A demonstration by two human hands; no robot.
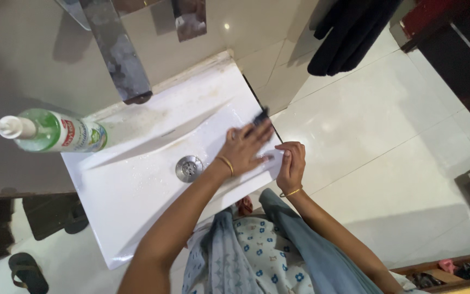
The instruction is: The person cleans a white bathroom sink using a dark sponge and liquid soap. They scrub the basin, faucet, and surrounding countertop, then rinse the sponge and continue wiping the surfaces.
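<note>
A white rectangular sink (137,190) fills the middle of the view, with a metal drain (189,167) in its basin. My left hand (244,147) lies flat on the sink's right rim, fingers pressed on a small dark scrub pad (260,116) that shows past the fingertips. My right hand (291,164) curls over the sink's near right corner and grips its edge. Each wrist has a thin gold bangle.
A chrome tap (121,60) juts over the basin. A green soap pump bottle (55,132) stands at the sink's left end. Dark cloth (349,32) hangs above the white tiled floor (387,136). A sandal (28,272) lies at bottom left, a wooden rack (447,269) at bottom right.
</note>
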